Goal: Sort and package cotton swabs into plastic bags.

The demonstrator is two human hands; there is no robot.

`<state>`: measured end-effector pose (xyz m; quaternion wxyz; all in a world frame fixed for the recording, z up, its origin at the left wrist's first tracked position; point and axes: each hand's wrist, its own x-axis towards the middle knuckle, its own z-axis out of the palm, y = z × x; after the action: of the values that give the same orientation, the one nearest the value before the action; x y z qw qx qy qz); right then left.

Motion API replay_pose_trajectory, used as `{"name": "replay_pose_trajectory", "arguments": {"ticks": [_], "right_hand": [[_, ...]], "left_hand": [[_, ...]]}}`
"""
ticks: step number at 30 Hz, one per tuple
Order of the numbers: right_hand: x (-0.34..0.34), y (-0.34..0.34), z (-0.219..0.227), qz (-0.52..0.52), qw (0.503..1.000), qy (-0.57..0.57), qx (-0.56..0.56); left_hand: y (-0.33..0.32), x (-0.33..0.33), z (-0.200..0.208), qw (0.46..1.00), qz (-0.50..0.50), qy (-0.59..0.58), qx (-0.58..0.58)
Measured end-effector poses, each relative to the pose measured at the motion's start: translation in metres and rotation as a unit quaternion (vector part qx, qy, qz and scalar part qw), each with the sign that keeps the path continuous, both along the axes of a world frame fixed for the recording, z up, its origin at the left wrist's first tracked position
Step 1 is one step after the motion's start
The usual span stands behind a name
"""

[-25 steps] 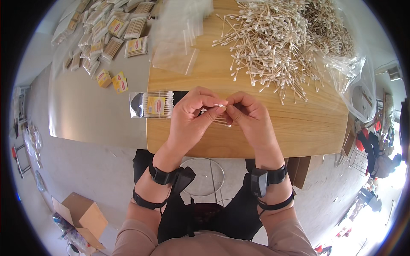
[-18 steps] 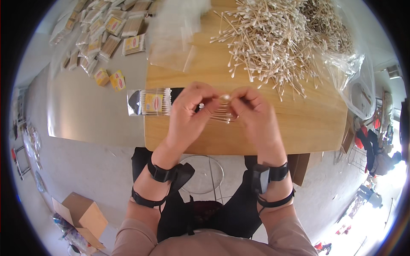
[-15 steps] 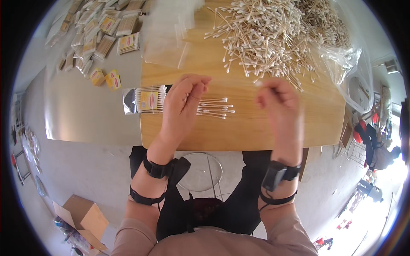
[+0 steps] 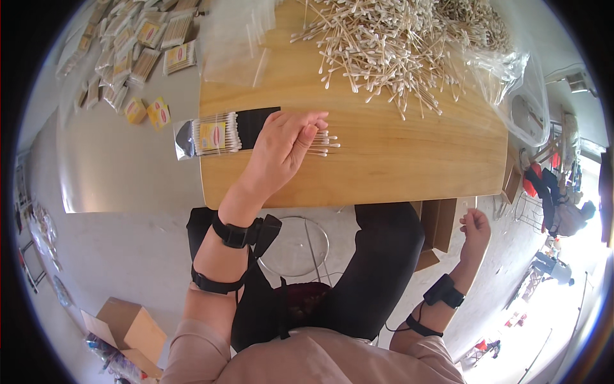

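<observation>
Over the wooden tabletop, my left hand [image 4: 281, 146] has its fingers curled and its thumb pressed toward them; whatever they hold is hidden. It covers the near ends of several loose cotton swabs [image 4: 327, 142] lying on the wood, their white tips showing past the fingers. Left of it lies a clear packet of cotton swabs [image 4: 215, 134] with a yellow label, beside a black flat strip [image 4: 254, 127] partly under the hand. My right hand [image 4: 474, 232] is off the table's right edge, pinching a thin pale stick, seemingly a cotton swab, that points upward.
A large heap of loose cotton swabs [image 4: 384, 45] covers the far right, next to a clear plastic bag [image 4: 534, 121]. Clear empty sachets [image 4: 233, 64] lie far left, near filled packets [image 4: 179, 57] and yellow labels [image 4: 158, 113]. Open cardboard boxes [image 4: 441, 224] stand below.
My right hand has swung from above the tabletop to the right and back toward me, past the table edge. My left hand stays by the loose swabs. The whole view has shifted slightly.
</observation>
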<state>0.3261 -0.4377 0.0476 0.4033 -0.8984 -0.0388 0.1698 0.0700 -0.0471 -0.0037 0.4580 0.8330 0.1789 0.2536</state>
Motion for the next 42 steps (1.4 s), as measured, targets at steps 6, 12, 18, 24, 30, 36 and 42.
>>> {"name": "replay_pose_trajectory", "arguments": {"ticks": [6,12,18,24,30,36,42], "right_hand": [[-0.027,0.06,0.001,0.095,0.987,-0.124,-0.039],[-0.093,0.233,-0.001,0.287,0.949,-0.027,0.127],[-0.139,0.289,-0.045,0.268,0.929,-0.031,0.252],[-0.16,0.3,-0.05,0.287,0.889,0.049,0.354],[-0.158,0.303,-0.051,0.217,0.878,0.066,0.421],[-0.102,0.296,-0.034,0.217,0.945,-0.1,0.223],[-0.081,0.315,-0.03,0.262,0.952,-0.143,0.067]], "left_hand": [[-0.001,-0.004,-0.003,0.999,0.023,0.022,-0.005],[-0.002,0.001,-0.007,0.947,0.111,-0.139,-0.268],[-0.005,0.004,-0.013,0.897,0.076,-0.217,-0.379],[-0.006,-0.001,-0.01,0.875,0.077,-0.265,-0.397],[-0.009,-0.003,-0.017,0.883,0.092,-0.271,-0.371],[-0.023,0.004,0.002,0.911,0.065,-0.214,-0.345],[-0.011,0.004,0.005,0.881,0.058,-0.262,-0.39]]}}
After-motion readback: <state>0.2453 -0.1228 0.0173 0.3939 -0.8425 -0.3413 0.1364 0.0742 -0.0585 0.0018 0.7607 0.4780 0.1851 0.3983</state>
